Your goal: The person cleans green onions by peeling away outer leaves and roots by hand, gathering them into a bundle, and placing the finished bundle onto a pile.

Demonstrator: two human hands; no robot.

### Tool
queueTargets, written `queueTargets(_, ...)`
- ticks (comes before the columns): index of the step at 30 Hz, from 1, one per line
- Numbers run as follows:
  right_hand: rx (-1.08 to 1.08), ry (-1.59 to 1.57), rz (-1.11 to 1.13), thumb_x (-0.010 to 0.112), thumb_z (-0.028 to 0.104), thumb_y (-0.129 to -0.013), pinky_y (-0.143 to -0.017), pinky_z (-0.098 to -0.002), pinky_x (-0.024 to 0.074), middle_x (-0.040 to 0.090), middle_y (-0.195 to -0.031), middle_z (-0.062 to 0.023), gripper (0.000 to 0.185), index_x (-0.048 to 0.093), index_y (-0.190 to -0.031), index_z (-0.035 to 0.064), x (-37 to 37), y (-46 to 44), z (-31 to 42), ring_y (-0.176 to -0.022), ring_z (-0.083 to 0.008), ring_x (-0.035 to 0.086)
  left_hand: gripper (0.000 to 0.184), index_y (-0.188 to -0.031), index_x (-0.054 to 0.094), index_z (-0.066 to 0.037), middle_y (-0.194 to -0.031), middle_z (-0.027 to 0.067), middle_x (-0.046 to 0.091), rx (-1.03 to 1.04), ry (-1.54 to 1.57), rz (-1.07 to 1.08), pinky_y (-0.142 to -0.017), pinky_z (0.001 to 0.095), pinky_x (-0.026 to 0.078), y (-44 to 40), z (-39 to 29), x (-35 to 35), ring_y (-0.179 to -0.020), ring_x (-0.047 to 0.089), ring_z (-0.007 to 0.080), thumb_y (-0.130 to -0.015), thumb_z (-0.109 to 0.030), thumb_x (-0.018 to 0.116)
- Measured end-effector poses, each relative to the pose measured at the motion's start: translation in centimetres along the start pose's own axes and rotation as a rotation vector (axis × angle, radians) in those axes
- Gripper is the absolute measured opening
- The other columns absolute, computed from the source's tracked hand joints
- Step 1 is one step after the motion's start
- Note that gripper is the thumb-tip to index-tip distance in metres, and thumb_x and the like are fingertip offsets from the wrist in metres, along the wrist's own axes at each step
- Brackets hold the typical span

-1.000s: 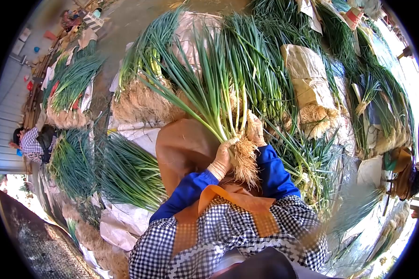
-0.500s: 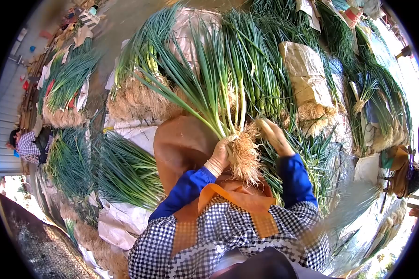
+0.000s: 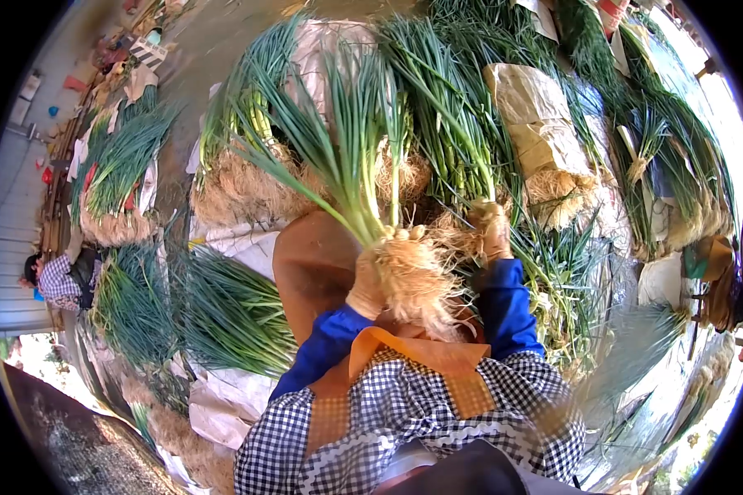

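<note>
A bunch of green onions (image 3: 351,186) stands in front of my body, leaves up, with a thick tuft of pale roots at its base. My left hand (image 3: 368,285) is closed around its lower end from the left, partly hidden behind the roots. To the right, my right hand (image 3: 493,229) has its fingers curled around the base of a thin green onion stalk (image 3: 468,136), whose leaves slant up to the left. Loose roots lie between the two hands. How many stalks the right hand holds I cannot tell.
Root-ended bundles of green onions (image 3: 243,186) lie ahead, and another pile (image 3: 235,309) lies at my left. A brown paper-wrapped bundle (image 3: 537,115) is at the right. Another person (image 3: 58,276) sits at the far left. Pale sacking (image 3: 227,404) lies under the piles.
My right hand has gone from flat, extended fingers to being curled around a stalk. The bunch in my left hand has shifted a little left and down, its roots facing me more.
</note>
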State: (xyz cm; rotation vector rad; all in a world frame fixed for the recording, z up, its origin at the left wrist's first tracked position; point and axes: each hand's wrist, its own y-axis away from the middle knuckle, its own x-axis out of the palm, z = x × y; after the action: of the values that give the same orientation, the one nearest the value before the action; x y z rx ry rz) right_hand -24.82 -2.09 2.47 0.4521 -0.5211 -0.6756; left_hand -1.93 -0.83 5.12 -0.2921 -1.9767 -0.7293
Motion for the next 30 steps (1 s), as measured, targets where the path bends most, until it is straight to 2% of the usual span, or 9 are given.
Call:
queueTargets(8,-0.1,-0.013,0.557,0.057,0.018,-0.085,-0.086,-0.0311,0.0427,0.054,-0.109,-0.0102,0.026,0.054,-0.107,0.0051,3.9,4.3,-2.8,-0.096,-0.0191,0.051,0.043,-0.117,0.047,-0.002,-0.101,0.0107,0.06,-0.132,0.077,0.044,-0.083,0.0353,0.049,-1.9,3.0,-3.4,-0.092,0.059,0.0225,-0.077,-0.01,0.057)
queueTargets(12,-1.19,1.189,-0.313,0.064,0.016,-0.077,-0.085,-0.0386,0.0426,0.052,-0.112,-0.0182,0.038,0.051,-0.11,0.0006,-4.0,-6.2,-0.7,-0.1,-0.0324,0.051,0.048,-0.123,0.041,0.004,-0.113,0.0155,0.055,-0.208,0.082,0.171,-0.092,0.0408,0.044,-1.5,2.3,-3.9,-0.101,0.055,0.0276,-0.081,-0.016,0.05)
queueTargets(14,-1.063,1.392,-0.429,0.06,0.032,-0.079,-0.088,-0.041,0.0416,0.047,-0.121,-0.0214,0.055,0.044,-0.121,-0.0013,-9.2,-7.1,-2.4,-0.105,-0.0359,0.049,0.055,-0.126,0.038,0.004,-0.115,0.0164,0.053,-0.031,-0.116,0.156,-0.092,0.0424,0.043,-0.5,2.0,-2.0,-0.103,0.054,0.029,-0.081,-0.025,0.05)
queueTargets(18,-0.378,1.99,0.641,0.059,0.039,-0.078,-0.072,-0.0411,0.0473,0.06,-0.087,-0.0111,0.034,0.059,-0.099,0.0124,-19.3,-0.9,-10.6,-0.084,-0.031,0.058,0.052,-0.124,0.042,-0.001,-0.109,0.015,0.054,-0.108,0.107,0.215,-0.09,0.0445,0.043,-0.8,1.9,-1.8,-0.1,0.053,0.0291,-0.079,-0.025,0.053)
queueTargets(19,-0.572,2.132,0.773,0.054,0.041,-0.08,-0.072,-0.0429,0.0456,0.059,-0.081,-0.0106,0.032,0.059,-0.091,0.0114,-23.2,1.7,-11.9,-0.081,-0.0299,0.059,0.055,-0.128,0.039,-0.005,-0.112,0.0146,0.053,-0.15,0.116,0.191,-0.092,0.0446,0.042,-0.7,1.6,-2.4,-0.104,0.052,0.0292,-0.078,-0.024,0.053)
queueTargets(22,0.24,2.114,0.8,0.054,0.049,-0.077,-0.082,-0.0425,0.042,0.06,-0.102,-0.0123,0.046,0.059,-0.099,0.0087,-30.4,6.2,-10.8,-0.096,-0.0284,0.056,0.06,-0.131,0.036,-0.009,-0.113,0.0132,0.054,-0.096,0.152,0.212,-0.091,0.0459,0.042,-0.6,1.5,-2.2,-0.109,0.05,0.0284,-0.076,-0.02,0.056)
queueTargets(25,0.228,2.016,1.007,0.056,0.05,-0.076,-0.082,-0.0421,0.0435,0.059,-0.105,-0.0154,0.049,0.061,-0.102,0.009,-39.3,3.1,-10.5,-0.097,-0.0295,0.056,0.061,-0.132,0.035,-0.008,-0.108,0.0119,0.054,-0.058,0.151,0.271,-0.088,0.0462,0.044,-1.3,0.7,-2.2,-0.106,0.051,0.0277,-0.075,-0.018,0.056)
queueTargets(28,0.147,2.206,0.96,0.058,0.045,-0.077,-0.079,-0.0405,0.0461,0.061,-0.097,-0.0154,0.041,0.063,-0.098,0.01,-23.7,-2.9,-4.8,-0.091,-0.03,0.059,0.046,-0.116,0.049,0.0,-0.102,0.0142,0.059,-0.079,0.006,0.164,-0.084,0.0406,0.048,-1.7,0.3,-3.5,-0.092,0.058,0.026,-0.079,-0.027,0.051)
queueTargets(30,-0.462,1.862,0.384,0.059,0.044,-0.076,-0.066,-0.0402,0.0485,0.062,-0.074,-0.0111,0.034,0.063,-0.079,0.0095,-16.0,-9.1,-4.7,-0.07,-0.03,0.061,0.046,-0.119,0.048,0.0,-0.104,0.0137,0.059,-0.08,-0.017,0.066,-0.083,0.0395,0.049,-1.9,0.7,-4.2,-0.093,0.058,0.0248,-0.081,-0.026,0.049)
